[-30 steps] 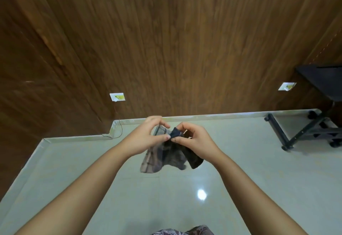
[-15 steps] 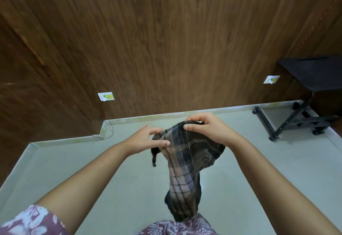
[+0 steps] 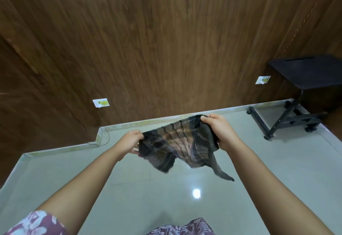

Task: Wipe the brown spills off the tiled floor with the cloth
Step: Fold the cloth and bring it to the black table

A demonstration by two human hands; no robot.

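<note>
Tiled floor [image 3: 129,188] open; both hands [image 3: 129,143] [image 3: 220,133] clamp cloth [image 3: 177,146] edges, stretched aloft.

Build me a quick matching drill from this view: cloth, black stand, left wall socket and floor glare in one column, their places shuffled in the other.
Things:
1. cloth
2. black stand
3. left wall socket
4. floor glare

Places:
A. on the wood wall, a thin wire hanging below it
B. on the tiles, below the cloth in the picture
C. far right, by the wall
D. stretched in the air between left hand and right hand

Pairs: 1-D, 2-C, 3-A, 4-B
</note>
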